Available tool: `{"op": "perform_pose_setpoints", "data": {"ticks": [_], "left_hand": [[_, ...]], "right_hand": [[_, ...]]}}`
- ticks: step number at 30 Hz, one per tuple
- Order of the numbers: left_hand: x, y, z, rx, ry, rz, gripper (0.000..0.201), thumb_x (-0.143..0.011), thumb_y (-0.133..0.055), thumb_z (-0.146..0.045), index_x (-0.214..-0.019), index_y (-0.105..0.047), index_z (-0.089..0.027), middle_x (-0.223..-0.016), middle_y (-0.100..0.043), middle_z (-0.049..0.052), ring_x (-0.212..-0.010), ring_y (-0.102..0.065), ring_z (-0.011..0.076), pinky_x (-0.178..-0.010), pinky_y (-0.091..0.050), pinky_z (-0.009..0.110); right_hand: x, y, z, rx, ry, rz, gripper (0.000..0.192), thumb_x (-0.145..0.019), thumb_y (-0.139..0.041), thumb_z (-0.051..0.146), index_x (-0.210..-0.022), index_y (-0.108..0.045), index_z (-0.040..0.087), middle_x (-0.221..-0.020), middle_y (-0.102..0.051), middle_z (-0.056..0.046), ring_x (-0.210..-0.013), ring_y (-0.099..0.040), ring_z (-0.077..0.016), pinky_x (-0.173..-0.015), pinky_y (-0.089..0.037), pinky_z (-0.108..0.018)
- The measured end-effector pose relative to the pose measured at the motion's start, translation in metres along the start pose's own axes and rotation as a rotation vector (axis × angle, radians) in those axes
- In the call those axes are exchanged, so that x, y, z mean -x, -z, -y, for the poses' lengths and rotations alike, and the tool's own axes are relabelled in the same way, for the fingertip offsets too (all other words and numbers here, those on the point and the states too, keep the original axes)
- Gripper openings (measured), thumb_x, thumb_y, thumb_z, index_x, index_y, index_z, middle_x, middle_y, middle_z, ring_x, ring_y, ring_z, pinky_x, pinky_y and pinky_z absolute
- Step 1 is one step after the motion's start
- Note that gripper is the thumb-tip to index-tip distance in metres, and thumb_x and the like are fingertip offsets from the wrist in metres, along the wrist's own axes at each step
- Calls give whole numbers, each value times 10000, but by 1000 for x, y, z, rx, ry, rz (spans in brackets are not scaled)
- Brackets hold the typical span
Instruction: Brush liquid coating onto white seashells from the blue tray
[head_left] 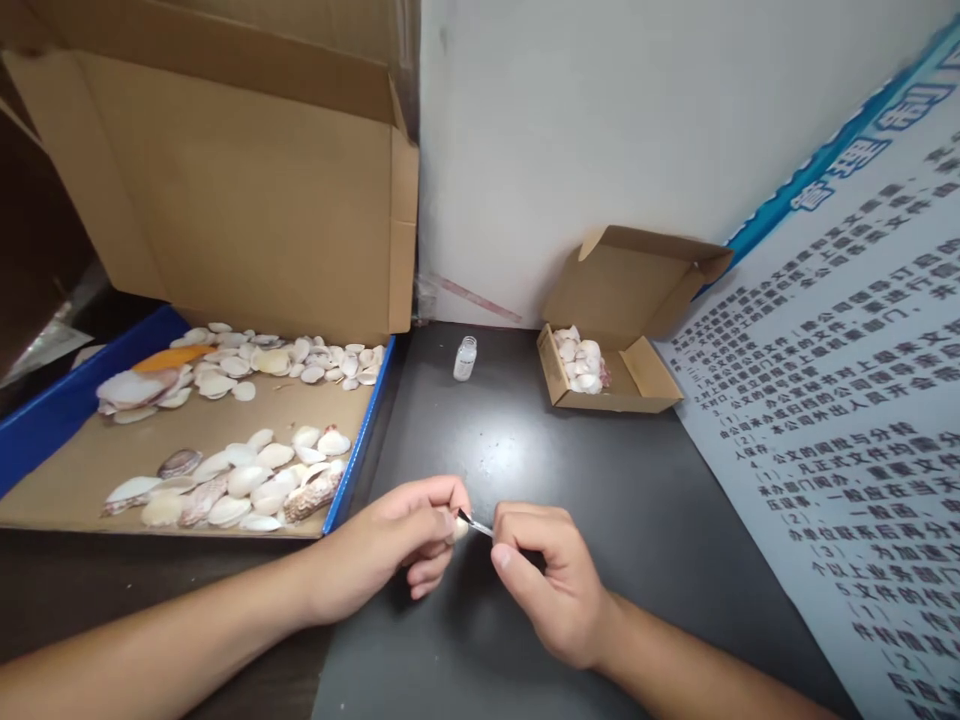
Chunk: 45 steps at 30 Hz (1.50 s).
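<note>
My left hand (397,545) pinches a small pale shell (459,531) between thumb and fingers, low over the dark table. My right hand (551,580) grips a thin dark-and-silver tool (475,523) whose tip touches that shell. A small clear glass bottle (465,358) stands upright farther back on the table, apart from both hands. To the left lies a flat cardboard tray (97,460) with several white, cream and brown shells (247,480). At the back right sits a small open cardboard box (637,385) with several pale shells (581,362) inside.
A large open cardboard box (247,190) stands behind the shell tray. A blue edge (358,450) borders the tray. A white wall rises at the back, and a printed sign with dark text (847,420) leans along the right side of the dark table (525,450).
</note>
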<state>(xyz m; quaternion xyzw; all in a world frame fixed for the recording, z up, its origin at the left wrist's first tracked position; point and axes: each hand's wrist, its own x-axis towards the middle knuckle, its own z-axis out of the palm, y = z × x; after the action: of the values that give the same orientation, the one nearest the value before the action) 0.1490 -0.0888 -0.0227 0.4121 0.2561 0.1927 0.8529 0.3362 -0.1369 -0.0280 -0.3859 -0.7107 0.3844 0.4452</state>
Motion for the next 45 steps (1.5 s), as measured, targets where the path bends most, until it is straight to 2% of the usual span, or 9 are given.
{"op": "perform_pose_setpoints", "data": {"ticks": [5,11,14,19,23,28,38,42,45], "left_hand": [[0,3,1,-10,2,25,177,-902,-537,-321,-804,-455,-199,-546,-343,-93,-479,-303,82,-497,-317,218],[1,-1,-4,-17,29,8,207,-882,-561,-336,-777,-446,-200,-553,-335,-90,-482,-290,84,-491,-318,219],[1,-3,-5,-21,35,-20,218,-871,-563,-348,-768,-436,-204,-530,-315,-96,-473,-264,82,-483,-300,216],[0,-3,-4,-16,22,-17,198,-845,-557,-337,-759,-439,-204,-530,-315,-95,-466,-266,80,-487,-302,218],[0,-1,-4,0,21,-20,157,-823,-543,-303,-751,-450,-200,-535,-308,-91,-454,-266,79,-473,-292,218],[1,0,-3,24,33,-6,150,-820,-508,-285,-725,-432,-198,-556,-327,-78,-457,-279,80,-477,-295,227],[4,1,-4,-89,24,38,185,-901,-491,-329,-782,-443,-196,-583,-343,-76,-504,-327,94,-508,-305,234],[5,0,-5,-94,24,29,200,-911,-489,-337,-776,-444,-197,-578,-337,-77,-511,-323,97,-515,-308,240],[5,-1,-7,-90,39,13,205,-906,-502,-335,-767,-437,-200,-576,-336,-79,-510,-322,96,-521,-310,241]], "right_hand": [[-3,2,3,21,12,50,307,-879,-457,185,-611,-311,217,-540,-349,42,-488,-345,-102,-491,-274,-245],[-3,0,3,87,-3,39,381,-860,-457,159,-582,-204,222,-500,-238,65,-444,-257,-84,-458,-218,-246],[-2,0,9,116,-5,-19,415,-862,-461,159,-570,-172,221,-494,-191,70,-432,-225,-77,-446,-195,-248],[2,-1,27,183,-34,-188,401,-919,-428,164,-600,-192,217,-520,-216,59,-452,-254,-84,-461,-206,-254],[6,-3,22,168,52,-146,396,-945,-436,211,-610,-225,215,-531,-245,51,-461,-270,-93,-474,-208,-268],[10,-2,11,52,-42,-55,423,-978,-443,305,-594,-293,209,-534,-324,41,-484,-324,-100,-483,-249,-257],[13,-1,19,-112,-117,22,326,-911,-521,285,-626,-388,199,-573,-406,33,-539,-391,-110,-531,-302,-247],[11,-3,20,-19,-276,31,323,-886,-515,206,-604,-358,196,-551,-379,47,-516,-364,-93,-500,-282,-227],[11,-1,21,70,-284,4,363,-885,-494,160,-585,-293,198,-522,-310,58,-482,-306,-81,-466,-238,-227]]}}
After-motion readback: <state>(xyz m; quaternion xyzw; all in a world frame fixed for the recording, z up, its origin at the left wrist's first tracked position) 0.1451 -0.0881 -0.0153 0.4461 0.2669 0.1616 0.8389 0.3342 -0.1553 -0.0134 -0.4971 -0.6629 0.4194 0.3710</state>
